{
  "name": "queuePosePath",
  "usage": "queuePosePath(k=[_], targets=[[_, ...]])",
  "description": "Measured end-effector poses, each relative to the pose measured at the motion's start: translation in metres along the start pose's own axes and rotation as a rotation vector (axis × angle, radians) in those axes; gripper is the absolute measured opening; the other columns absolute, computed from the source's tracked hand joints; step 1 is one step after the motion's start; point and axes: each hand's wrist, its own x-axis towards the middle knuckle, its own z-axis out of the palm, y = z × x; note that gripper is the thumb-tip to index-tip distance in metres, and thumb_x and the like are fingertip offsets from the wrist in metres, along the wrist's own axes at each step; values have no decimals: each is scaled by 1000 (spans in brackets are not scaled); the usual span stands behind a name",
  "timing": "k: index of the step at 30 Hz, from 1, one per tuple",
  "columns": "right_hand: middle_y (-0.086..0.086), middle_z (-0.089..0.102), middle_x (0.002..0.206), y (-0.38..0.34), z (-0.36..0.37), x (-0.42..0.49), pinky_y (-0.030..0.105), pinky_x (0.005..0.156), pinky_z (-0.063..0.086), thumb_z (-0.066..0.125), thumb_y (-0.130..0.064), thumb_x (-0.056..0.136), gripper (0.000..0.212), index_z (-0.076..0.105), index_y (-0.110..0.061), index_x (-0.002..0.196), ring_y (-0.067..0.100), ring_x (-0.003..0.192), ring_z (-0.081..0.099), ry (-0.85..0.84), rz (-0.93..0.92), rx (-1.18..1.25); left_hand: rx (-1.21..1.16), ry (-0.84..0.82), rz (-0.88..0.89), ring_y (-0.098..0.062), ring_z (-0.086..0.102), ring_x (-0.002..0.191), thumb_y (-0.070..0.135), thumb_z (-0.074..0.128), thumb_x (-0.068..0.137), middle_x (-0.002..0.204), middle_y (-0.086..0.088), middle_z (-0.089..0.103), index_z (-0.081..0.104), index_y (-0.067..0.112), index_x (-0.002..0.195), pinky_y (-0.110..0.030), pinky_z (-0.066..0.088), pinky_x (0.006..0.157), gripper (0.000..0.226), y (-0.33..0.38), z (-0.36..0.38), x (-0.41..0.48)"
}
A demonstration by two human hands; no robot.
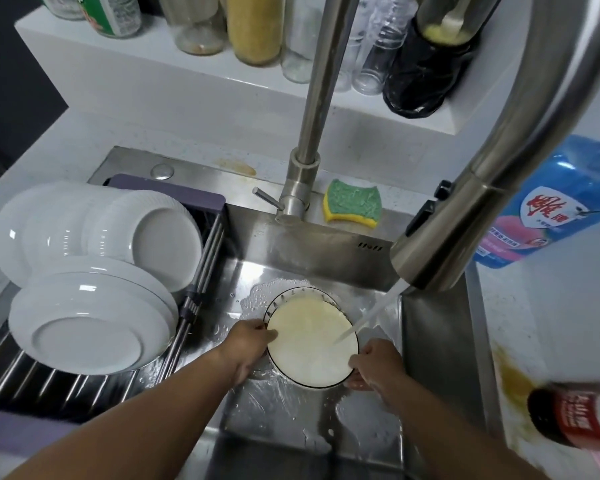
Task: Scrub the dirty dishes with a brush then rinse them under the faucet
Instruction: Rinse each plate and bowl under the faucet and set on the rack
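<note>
Over sink, plate under faucet stream; left hand and right hand each grasp rim. Advice: tilt, rotate plate so water sweeps whole face.

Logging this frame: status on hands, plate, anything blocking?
Grip on plate edges: left hand, right hand. Water from faucet hitting it, over sink. Nothing blocking.

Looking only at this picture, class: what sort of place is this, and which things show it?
Most likely a home kitchen: a steel sink, its faucet running onto a plate, white plates on a drying rack, a sponge on the ledge.
</note>
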Motion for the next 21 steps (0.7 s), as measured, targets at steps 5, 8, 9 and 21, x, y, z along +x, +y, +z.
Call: queuePosePath(k=[5,8,9,21], targets=[[21,62,75,5,-16,-14,42,57,63,63,11,84,21,50,-3,76,30,56,66,-8,-25,70,-69,-97,-85,-29,60,81,-11,56,93,93,-15,73,67,10,116,-35,53,62,33,2,-2,-13],[17,59,71,1,-24,-26,36,50,60,62,13,84,25,48,-5,75,24,53,63,10,-69,91,-53,-106,-103,-27,64,73,-8,51,94,98,-14,70,58,26,115,-40,59,67,40,12,0,-29],[16,59,69,0,-26,-29,39,50,60,63,12,84,26,48,-6,74,22,50,63,28,-90,89,-63,-130,-101,-28,64,72,-9,49,94,101,-15,69,56,27,115,-45,61,69,42,15,0,-34],[7,62,91,-49,-71,-103,31,50,59,49,-9,104,11,57,-16,108,23,71,63,-28,-338,81,-205,-199,35,-46,67,104,-23,41,87,124,-23,63,48,23,138,-64,57,82,69,57,2,-103]])
